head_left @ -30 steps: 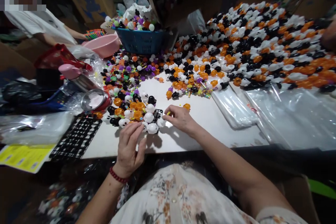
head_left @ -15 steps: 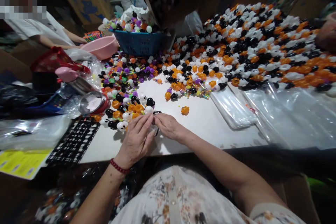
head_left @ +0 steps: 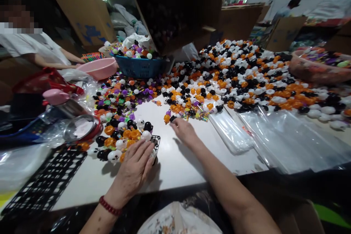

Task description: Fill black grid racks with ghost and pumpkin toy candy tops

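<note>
Black plastic grid tray (head_left: 155, 143), loaded with orange, white and black round toy heads (head_left: 123, 140), sits on the white table (head_left: 175, 161) just left of centre, and I see my left hand (head_left: 134, 170) lying flat on its near right corner, fingers spread and gripping nothing. Further left I note a second, bare black grid tray (head_left: 45, 182) and a round metal tin (head_left: 79, 128). Behind stands a blue plastic basket (head_left: 141, 66) beside a pink bowl (head_left: 98, 68). My right hand (head_left: 184, 129) reaches forward, fingertips touching the loose orange and black pieces (head_left: 189, 108); I cannot tell whether they pinch one. To the right lie clear plastic bags (head_left: 274, 131).
</note>
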A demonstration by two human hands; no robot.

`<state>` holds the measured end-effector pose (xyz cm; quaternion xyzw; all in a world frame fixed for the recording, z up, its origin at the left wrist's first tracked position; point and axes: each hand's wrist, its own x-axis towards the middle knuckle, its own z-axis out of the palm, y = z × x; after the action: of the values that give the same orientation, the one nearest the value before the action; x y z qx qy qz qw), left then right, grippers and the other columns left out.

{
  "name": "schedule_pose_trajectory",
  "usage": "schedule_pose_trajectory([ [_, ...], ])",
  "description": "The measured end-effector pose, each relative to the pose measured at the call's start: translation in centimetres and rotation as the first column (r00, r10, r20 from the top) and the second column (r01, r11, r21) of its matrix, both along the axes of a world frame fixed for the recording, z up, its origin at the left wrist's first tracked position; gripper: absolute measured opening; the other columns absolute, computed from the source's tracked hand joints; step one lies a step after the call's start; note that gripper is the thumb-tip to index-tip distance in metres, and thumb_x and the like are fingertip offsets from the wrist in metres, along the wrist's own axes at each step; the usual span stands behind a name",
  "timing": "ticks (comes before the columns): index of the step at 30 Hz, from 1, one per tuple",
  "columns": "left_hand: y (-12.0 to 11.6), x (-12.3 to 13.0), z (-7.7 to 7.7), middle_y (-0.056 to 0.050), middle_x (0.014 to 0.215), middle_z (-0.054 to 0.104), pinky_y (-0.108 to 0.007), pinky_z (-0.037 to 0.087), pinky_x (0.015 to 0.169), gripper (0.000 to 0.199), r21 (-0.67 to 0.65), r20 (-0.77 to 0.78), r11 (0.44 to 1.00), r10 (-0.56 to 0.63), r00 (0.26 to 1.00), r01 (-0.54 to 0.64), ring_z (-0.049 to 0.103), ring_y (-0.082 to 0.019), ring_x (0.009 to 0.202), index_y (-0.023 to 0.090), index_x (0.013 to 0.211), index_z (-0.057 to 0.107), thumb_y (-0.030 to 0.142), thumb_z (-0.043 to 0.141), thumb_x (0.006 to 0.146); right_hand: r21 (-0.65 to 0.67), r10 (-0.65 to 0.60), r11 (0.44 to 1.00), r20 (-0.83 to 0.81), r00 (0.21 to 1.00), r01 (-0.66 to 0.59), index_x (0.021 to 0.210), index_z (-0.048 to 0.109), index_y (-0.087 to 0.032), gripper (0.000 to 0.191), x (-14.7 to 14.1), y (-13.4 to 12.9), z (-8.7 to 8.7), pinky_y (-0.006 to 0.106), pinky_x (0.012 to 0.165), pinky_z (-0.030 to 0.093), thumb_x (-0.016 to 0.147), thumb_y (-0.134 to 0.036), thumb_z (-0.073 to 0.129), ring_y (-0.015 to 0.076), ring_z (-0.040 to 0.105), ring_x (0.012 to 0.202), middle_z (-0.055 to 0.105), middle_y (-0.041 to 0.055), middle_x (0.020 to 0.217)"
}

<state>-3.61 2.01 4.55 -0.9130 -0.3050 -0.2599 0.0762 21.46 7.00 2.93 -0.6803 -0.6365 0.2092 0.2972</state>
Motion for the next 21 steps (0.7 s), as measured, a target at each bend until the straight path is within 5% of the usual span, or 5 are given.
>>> schedule_pose_trajectory([
  [4,0.1,0.1,0.1,-0.01,0.135,0.061,-0.047,0.045,0.11,0.044,0.003,-0.006,1.0,0.012,1.0,-0.012,0.048,-0.027,0.133,0.018,0.139,0.05,0.021,0.051,0.096,-0.061,-0.311,0.941,0.227,0.923,0.332,0.109,0.062,-0.012,0.033,4.9,4.1,-1.1,0.039,0.081,0.047,0.093,-0.04,0.059,0.0306,0.065,0.096,0.069,0.0215,0.104],
  [10,-0.1,0.2,0.3,-0.012,0.137,0.059,-0.048,0.045,0.112,0.044,-0.032,0.009,0.999,0.008,1.0,-0.007,0.045,-0.027,0.135,0.016,0.139,0.049,0.019,0.053,0.095,-0.062,-0.365,0.924,0.163,0.917,0.379,0.097,0.07,-0.014,0.022,6.5,5.2,-2.3,0.034,0.083,0.047,0.089,-0.028,0.055,0.0254,0.064,0.095,0.071,0.0146,0.1],
  [14,-0.5,0.3,0.8,-0.013,0.137,0.058,-0.049,0.045,0.113,0.043,-0.083,-0.008,0.997,0.007,1.0,-0.008,0.044,-0.027,0.136,0.014,0.139,0.049,0.018,0.052,0.096,0.026,-0.213,0.976,-0.138,0.967,0.218,0.091,0.068,-0.017,0.017,3.9,2.9,-2.5,0.031,0.078,0.047,0.084,-0.025,0.055,0.0203,0.063,0.087,0.07,0.0064,0.092],
  [17,-0.5,0.4,0.9,-0.014,0.138,0.057,-0.05,0.044,0.113,0.044,-0.104,-0.021,0.995,0.004,1.0,-0.006,0.042,-0.028,0.137,0.013,0.139,0.048,0.018,0.051,0.096,0.022,-0.004,1.0,-0.479,0.878,0.017,0.093,0.065,-0.018,0.017,0.1,0.5,-3.1,0.028,0.072,0.047,0.079,-0.027,0.06,0.0164,0.062,0.078,0.069,0.0021,0.086],
  [21,-0.4,0.4,0.8,-0.014,0.139,0.056,-0.052,0.043,0.114,0.047,-0.103,-0.018,0.995,0.001,1.0,-0.003,0.042,-0.028,0.138,0.016,0.143,0.044,0.018,0.05,0.096,-0.013,0.106,0.99,-0.613,0.783,-0.144,0.091,0.063,-0.019,0.016,-4.7,-2.0,-4.3,0.025,0.068,0.045,0.077,-0.028,0.063,0.0134,0.057,0.073,0.066,-0.0007,0.082],
])
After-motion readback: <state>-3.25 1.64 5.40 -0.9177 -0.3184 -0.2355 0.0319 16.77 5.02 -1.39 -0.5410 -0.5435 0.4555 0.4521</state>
